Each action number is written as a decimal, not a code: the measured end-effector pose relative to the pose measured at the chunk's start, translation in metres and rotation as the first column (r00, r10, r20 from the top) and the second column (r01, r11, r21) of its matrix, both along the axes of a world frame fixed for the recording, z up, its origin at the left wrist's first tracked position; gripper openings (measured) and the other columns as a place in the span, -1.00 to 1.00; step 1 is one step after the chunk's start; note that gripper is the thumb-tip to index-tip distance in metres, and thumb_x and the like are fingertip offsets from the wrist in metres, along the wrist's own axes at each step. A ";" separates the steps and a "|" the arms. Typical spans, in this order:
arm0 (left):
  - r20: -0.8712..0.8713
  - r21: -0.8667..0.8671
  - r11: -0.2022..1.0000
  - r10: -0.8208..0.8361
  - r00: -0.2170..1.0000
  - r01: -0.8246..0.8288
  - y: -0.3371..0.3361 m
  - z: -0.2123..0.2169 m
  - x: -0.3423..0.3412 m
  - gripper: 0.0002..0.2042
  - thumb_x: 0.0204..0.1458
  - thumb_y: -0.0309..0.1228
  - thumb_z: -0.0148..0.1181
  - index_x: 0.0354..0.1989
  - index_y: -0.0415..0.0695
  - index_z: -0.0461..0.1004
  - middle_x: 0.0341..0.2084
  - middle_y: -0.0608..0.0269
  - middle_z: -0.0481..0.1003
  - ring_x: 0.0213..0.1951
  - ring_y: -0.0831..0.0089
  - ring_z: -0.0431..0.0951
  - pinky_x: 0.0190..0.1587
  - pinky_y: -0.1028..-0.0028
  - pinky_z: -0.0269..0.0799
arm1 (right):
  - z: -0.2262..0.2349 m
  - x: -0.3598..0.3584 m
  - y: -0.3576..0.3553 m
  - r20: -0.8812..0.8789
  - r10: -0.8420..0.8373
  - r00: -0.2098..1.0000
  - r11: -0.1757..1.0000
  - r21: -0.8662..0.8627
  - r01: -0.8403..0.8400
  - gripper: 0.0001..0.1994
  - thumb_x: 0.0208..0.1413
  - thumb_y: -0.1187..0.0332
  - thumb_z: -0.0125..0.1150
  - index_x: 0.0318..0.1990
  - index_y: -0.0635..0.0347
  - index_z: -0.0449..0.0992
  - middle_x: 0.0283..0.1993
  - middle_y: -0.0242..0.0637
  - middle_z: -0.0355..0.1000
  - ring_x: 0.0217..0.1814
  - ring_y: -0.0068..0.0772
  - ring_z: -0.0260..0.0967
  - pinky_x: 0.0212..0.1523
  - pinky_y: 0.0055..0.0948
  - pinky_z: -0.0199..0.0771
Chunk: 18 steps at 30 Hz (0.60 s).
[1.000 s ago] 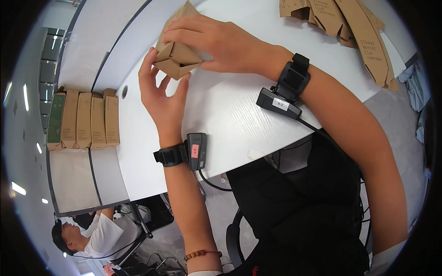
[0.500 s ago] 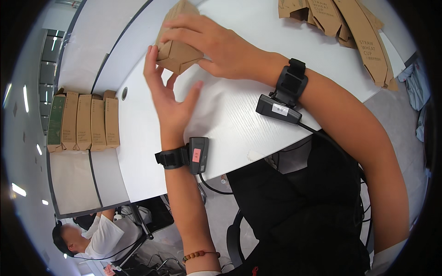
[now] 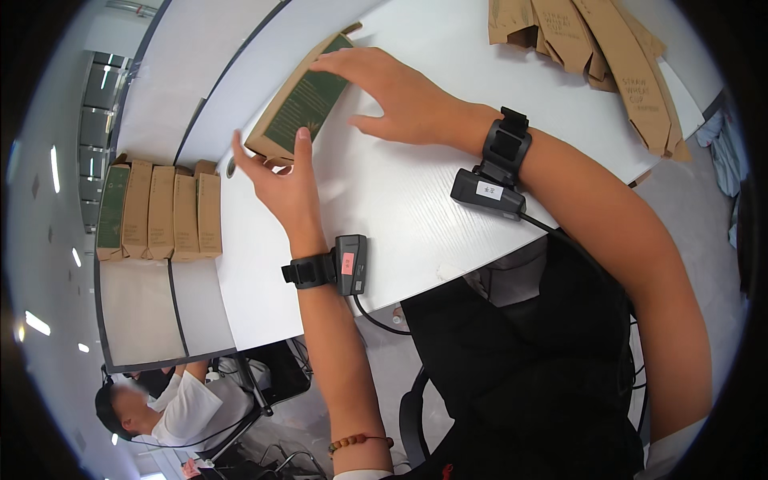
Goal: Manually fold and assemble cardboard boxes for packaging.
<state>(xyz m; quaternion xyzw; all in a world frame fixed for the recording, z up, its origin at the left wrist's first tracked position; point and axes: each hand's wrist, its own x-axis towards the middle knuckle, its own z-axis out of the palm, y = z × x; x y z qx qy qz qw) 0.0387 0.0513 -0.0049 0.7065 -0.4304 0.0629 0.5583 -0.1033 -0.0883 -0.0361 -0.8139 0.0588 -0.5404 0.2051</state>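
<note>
My left hand [image 3: 290,188] has thumb and forefinger spread at the near end of the green-and-brown box [image 3: 300,108], thumb over its green face; whether it grips, I cannot tell. My right hand [image 3: 412,100] is open, fingers at the box's right edge, thumb clear. The box slants over the far left of the white table [image 3: 408,208].

A white wood-grain desk [image 3: 416,208] spans the middle of the frame. Flattened brown cardboard cartons [image 3: 640,96] lie overlapping on it at upper right; assembled cartons [image 3: 160,212], one green-faced, line its edge at left.
</note>
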 end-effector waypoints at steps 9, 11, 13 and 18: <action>-0.421 -0.104 0.992 0.027 0.907 -0.078 0.016 -0.008 0.040 -0.40 0.13 -0.17 0.36 0.21 -0.28 0.30 -0.16 0.13 0.50 -0.27 0.47 0.48 -0.19 0.50 0.40 | -0.022 0.003 -0.044 -0.019 -0.336 0.942 0.911 0.249 0.330 -0.48 0.00 0.40 0.25 0.19 0.17 0.38 0.16 -0.02 0.40 0.28 0.10 0.24 0.29 -0.09 0.29; -0.338 -0.172 0.976 0.072 0.939 -0.137 0.031 0.013 0.052 -0.43 0.13 -0.21 0.37 0.21 -0.27 0.32 -0.22 0.17 0.52 -0.32 0.50 0.47 -0.20 0.50 0.41 | -0.021 -0.003 -0.043 -0.082 -0.325 0.942 0.886 0.322 0.333 -0.50 0.00 0.40 0.25 0.17 0.13 0.40 0.14 -0.04 0.41 0.27 0.09 0.25 0.28 -0.10 0.30; -0.153 -0.233 0.965 0.082 0.985 -0.117 0.056 0.042 0.082 -0.46 0.13 -0.26 0.38 0.20 -0.27 0.34 -0.18 0.17 0.53 -0.29 0.53 0.48 -0.19 0.51 0.40 | -0.022 -0.005 -0.041 -0.142 -0.266 0.954 0.895 0.332 0.299 -0.52 -0.01 0.41 0.26 0.15 0.11 0.42 0.13 -0.06 0.41 0.27 0.07 0.25 0.27 -0.12 0.30; 0.354 -0.338 0.835 0.541 0.763 -0.435 0.134 0.186 0.183 -0.40 0.07 -0.18 0.44 0.18 -0.28 0.38 -0.14 0.15 0.53 -0.16 0.42 0.51 -0.03 0.41 0.45 | -0.019 -0.003 -0.032 -0.195 -0.252 0.948 0.894 0.328 0.306 -0.53 -0.02 0.42 0.26 0.12 0.11 0.43 0.14 -0.10 0.41 0.27 0.05 0.26 0.27 -0.13 0.31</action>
